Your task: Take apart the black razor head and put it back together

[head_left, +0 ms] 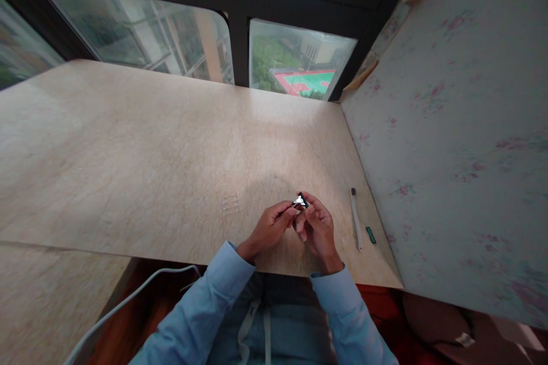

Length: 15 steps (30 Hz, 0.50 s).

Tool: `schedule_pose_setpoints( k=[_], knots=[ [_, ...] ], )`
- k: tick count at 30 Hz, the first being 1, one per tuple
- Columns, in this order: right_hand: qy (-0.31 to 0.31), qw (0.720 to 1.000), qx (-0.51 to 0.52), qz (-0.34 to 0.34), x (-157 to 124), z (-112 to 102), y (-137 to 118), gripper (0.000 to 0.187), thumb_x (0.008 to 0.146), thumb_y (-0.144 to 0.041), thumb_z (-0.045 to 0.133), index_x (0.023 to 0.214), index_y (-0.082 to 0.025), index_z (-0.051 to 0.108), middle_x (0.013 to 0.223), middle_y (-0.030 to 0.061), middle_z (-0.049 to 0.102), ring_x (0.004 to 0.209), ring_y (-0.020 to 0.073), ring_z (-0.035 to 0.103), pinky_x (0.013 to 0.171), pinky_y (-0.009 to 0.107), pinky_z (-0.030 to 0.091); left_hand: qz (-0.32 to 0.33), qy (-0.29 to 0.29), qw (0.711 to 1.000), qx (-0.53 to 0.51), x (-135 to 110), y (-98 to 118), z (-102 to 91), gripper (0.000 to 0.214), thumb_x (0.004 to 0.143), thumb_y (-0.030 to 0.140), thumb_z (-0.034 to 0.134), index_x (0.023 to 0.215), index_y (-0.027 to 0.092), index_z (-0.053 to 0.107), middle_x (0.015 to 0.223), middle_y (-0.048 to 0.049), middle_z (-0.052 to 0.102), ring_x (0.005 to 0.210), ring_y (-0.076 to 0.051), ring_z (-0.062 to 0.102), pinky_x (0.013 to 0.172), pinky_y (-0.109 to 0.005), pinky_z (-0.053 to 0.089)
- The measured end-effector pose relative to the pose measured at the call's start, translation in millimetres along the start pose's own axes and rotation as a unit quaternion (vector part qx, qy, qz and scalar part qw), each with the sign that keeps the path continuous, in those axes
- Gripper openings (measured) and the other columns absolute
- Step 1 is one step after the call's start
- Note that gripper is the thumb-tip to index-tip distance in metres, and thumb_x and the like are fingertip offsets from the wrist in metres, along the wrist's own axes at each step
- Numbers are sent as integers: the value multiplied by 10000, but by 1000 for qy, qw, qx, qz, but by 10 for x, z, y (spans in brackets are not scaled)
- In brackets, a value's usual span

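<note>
Between my two hands is a small black piece with a bright, shiny silver part (pixel 299 201); its exact kind I cannot make out. My left hand (pixel 274 222) pinches the left side of it between thumb and fingers. On the other side my right hand (pixel 317 224) grips the black edge, fingers curled and thumb in front. Both hands are just above the tabletop near its front edge. Right of them lies a slim white handle (pixel 355 220) with a dark tip. Beside that handle rests a small dark green, black-rimmed rectangular piece (pixel 370 235).
A clear plastic ridged piece (pixel 231 203) lies left of my hands on the marbled tabletop (pixel 149 154). A flowered wall (pixel 449 142) bounds the right side, and dark-framed windows (pixel 295 57) the back. A white cable (pixel 141 288) runs below the front edge at left.
</note>
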State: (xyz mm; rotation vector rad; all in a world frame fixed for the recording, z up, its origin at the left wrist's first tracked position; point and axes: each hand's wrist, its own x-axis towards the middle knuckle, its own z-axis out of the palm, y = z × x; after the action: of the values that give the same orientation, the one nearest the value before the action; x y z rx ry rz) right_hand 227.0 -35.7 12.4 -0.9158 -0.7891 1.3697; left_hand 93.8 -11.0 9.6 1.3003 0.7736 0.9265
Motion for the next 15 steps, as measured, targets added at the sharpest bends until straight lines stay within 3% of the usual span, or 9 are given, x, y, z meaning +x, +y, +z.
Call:
schedule_pose_setpoints(
  k=[7,15],
  knots=[
    [-9,1000,-11,5,-11,-1,-11,494,814,-531,698,1149,-188,584,479,-53,606,317,81,431,364,206,336,6,23,1000,2,-35,29,18,393,921,483,492,925,124,650,671,0,512,597,-109,440,544,-225,372],
    [-1,1000,-13,-1,-22,25,-6,527,797,-547,708,1164,-200,557,527,-43,630,350,91,463,384,217,368,26,38,998,31,-37,64,11,401,920,486,482,901,130,664,735,-26,591,675,-141,532,652,-258,440]
  ],
)
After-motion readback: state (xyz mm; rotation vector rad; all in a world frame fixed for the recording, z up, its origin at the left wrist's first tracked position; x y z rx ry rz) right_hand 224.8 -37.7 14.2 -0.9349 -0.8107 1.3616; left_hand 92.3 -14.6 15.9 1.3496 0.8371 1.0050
